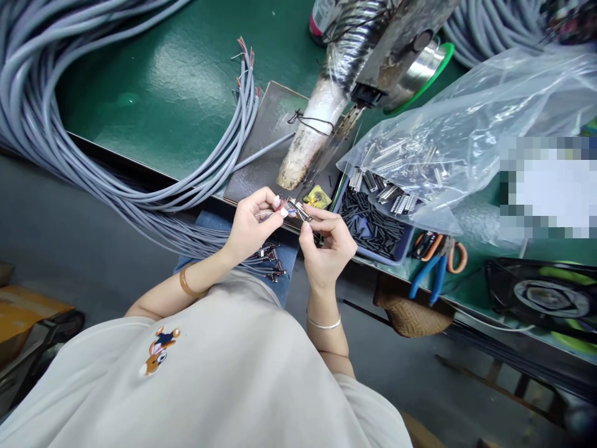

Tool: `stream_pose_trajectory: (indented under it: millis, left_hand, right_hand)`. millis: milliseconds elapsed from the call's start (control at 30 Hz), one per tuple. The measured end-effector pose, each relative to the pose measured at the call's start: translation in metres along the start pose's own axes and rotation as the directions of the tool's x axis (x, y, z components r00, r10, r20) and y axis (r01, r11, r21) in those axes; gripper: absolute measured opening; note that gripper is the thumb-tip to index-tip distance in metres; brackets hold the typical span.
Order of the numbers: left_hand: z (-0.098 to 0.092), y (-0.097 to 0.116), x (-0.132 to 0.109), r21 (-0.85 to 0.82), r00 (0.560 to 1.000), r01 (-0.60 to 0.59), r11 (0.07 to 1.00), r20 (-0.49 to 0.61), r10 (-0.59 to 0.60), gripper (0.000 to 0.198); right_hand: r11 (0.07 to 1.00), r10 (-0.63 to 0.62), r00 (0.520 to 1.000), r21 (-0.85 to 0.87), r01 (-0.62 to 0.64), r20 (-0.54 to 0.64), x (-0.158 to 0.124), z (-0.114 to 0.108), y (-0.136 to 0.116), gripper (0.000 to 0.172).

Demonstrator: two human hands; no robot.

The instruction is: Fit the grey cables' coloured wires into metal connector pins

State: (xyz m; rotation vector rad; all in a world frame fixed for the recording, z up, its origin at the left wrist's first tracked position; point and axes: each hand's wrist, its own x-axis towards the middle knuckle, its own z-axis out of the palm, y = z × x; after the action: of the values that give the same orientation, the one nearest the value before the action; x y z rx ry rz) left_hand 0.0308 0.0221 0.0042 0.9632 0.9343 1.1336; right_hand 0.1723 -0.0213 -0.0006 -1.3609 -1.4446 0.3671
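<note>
In the head view, my left hand point(252, 225) pinches the thin coloured wires point(290, 210) at a grey cable's end between thumb and fingertips. My right hand point(329, 244) grips a small multi-pin connector point(301, 210) from the other side, thumb against forefinger. The wires meet the connector between both hands, at the table's front edge; whether they are joined is too small to tell. A yellow sponge point(318, 198) lies just beyond the fingertips. On my lap rest several finished-looking cable ends with connectors point(270, 260).
Above the hands hangs a wrapped hose point(311, 134) beside a slender dirty metal tool point(342, 134). A blue bin point(405, 250) of black sleeves and a plastic bag point(471, 118) of connectors stand right, near pliers point(431, 274) and a solder spool point(420, 74). Grey cables point(41, 81) fill the left.
</note>
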Motion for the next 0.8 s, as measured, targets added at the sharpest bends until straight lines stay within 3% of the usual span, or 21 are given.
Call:
stream_pose_trajectory:
  millis: [200,800]
  left_hand:
    - [0.0032,0.0033,-0.0005,0.039,0.997,-0.069,0.997,-0.021,0.069,0.025]
    - [0.0074,-0.0008,0.0005,0.099,0.990,-0.118,0.988,-0.070,0.125,0.022]
  right_hand:
    - [0.996,-0.081,0.997,-0.037,0.080,-0.016,-0.0002,0.0011,0.0005,0.009]
    - [0.984,-0.155,0.988,-0.095,0.152,-0.025,0.0041,0.0043,0.0062,0.009]
